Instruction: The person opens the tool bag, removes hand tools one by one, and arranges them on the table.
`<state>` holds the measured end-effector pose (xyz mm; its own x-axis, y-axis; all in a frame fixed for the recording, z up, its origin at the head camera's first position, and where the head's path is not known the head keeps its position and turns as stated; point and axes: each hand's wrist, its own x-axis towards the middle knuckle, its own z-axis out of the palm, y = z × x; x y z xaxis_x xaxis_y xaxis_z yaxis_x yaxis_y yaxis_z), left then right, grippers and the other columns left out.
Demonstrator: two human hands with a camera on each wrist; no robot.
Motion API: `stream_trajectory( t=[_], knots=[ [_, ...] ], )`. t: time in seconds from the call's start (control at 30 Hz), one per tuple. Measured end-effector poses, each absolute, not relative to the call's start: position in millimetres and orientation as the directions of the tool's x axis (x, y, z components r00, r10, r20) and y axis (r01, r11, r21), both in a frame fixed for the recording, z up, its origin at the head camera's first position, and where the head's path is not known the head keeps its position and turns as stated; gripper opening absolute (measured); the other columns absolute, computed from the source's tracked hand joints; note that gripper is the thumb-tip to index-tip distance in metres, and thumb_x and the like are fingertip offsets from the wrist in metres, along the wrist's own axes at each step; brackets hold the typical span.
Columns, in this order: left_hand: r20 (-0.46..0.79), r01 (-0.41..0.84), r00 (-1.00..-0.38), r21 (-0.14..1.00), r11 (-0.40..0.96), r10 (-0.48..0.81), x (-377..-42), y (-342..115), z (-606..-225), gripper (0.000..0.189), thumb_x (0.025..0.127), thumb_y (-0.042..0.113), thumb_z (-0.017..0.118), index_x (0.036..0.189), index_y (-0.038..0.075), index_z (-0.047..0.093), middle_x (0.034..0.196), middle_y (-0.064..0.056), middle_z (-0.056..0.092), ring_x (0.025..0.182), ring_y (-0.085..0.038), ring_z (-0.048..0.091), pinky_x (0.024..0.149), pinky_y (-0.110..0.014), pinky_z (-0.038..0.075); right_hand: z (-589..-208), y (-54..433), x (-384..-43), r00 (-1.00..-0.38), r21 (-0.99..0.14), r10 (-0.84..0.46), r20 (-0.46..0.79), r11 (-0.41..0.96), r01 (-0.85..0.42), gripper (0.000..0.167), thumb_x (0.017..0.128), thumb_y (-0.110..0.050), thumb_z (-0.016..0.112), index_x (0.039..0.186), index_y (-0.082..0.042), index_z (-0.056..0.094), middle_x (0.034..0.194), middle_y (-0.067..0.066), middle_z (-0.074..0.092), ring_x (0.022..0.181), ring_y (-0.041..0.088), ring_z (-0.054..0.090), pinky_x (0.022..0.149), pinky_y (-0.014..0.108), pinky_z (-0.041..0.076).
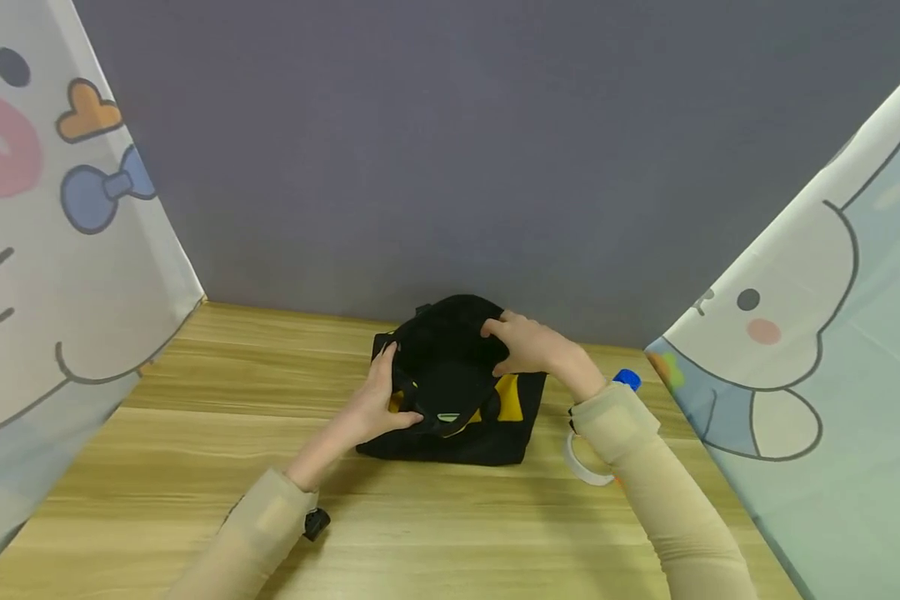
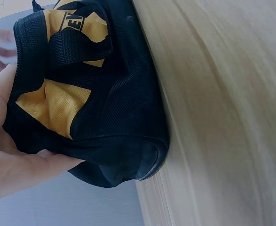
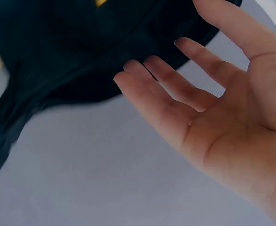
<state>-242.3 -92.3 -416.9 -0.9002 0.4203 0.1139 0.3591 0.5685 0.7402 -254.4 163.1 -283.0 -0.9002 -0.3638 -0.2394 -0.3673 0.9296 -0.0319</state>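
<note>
A black and yellow fabric tool bag (image 1: 450,446) sits on the table near the back wall, its wide mouth gaping upward. At the bag's left end my left hand (image 1: 367,408) grips the rim, thumb toward the front and fingers further back. The left wrist view shows the fingers of the left hand (image 2: 15,160) against the black cloth beside a yellow panel. My right hand (image 1: 528,343) is over the right side of the mouth, fingers loosely bent. In the right wrist view, the right hand (image 3: 213,103) has spread fingers overlapping the bag's dark edge and an uncovered palm.
Right of the bag, a white ring (image 1: 587,473) lies on the wooden table (image 1: 450,525), partly behind the right sleeve. A small blue object (image 1: 627,379) is further back. A grey wall (image 1: 420,167) rises behind, with cartoon-printed panels at both sides.
</note>
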Motion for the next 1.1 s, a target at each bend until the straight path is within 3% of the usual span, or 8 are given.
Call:
stream_trajectory(
  t=[0.3, 0.47, 0.73, 1.1],
  knots=[
    [0.13, 0.37, -0.892, 0.762, 0.531, 0.434, -238.9, -88.1, -415.9, 0.115, 0.084, 0.023, 0.081, 0.158, 0.002, -0.004, 0.165, -0.026, -0.003, 0.144, -0.048, 0.031, 0.109, -0.057, 0.042, -317.3, 118.7, -273.3, -0.866, 0.007, -0.406, -0.291, 0.904, -0.427, 0.062, 0.086, -0.025, 0.078, 0.142, -0.019, 0.05, 0.145, 0.012, 0.048, 0.123, 0.03, 0.057, 0.1, 0.044, 0.053],
    [0.138, 0.377, -0.89, 0.76, 0.529, 0.435, -237.8, -85.6, -416.3, 0.115, 0.084, 0.024, 0.081, 0.158, 0.003, -0.004, 0.165, -0.027, -0.003, 0.141, -0.049, 0.037, 0.105, -0.057, 0.046, -340.3, 100.4, -279.6, -0.843, 0.015, -0.424, -0.33, 0.891, -0.454, 0.065, 0.086, -0.024, 0.079, 0.143, -0.019, 0.05, 0.146, 0.011, 0.047, 0.122, 0.028, 0.059, 0.099, 0.042, 0.054],
    [0.137, 0.377, -0.887, 0.766, 0.52, 0.441, -235.7, -83.3, -415.9, 0.116, 0.083, 0.021, 0.081, 0.158, 0.003, -0.005, 0.165, -0.026, -0.002, 0.146, -0.048, 0.029, 0.11, -0.058, 0.041, -363.8, 87.4, -286.3, -0.826, -0.004, -0.457, -0.33, 0.876, -0.482, 0.068, 0.086, -0.024, 0.079, 0.146, -0.016, 0.048, 0.147, 0.013, 0.049, 0.127, 0.03, 0.056, 0.104, 0.045, 0.051],
    [0.122, 0.348, -0.897, 0.788, 0.508, 0.424, -234.9, -84.3, -414.7, 0.115, 0.084, 0.023, 0.081, 0.159, 0.008, -0.005, 0.165, -0.025, -0.004, 0.143, -0.049, 0.034, 0.109, -0.061, 0.04, -380.1, 78.0, -293.6, -0.813, -0.055, -0.453, -0.365, 0.882, -0.467, 0.076, 0.087, -0.027, 0.077, 0.152, -0.015, 0.04, 0.155, 0.015, 0.042, 0.136, 0.033, 0.05, 0.11, 0.048, 0.045]
  ],
)
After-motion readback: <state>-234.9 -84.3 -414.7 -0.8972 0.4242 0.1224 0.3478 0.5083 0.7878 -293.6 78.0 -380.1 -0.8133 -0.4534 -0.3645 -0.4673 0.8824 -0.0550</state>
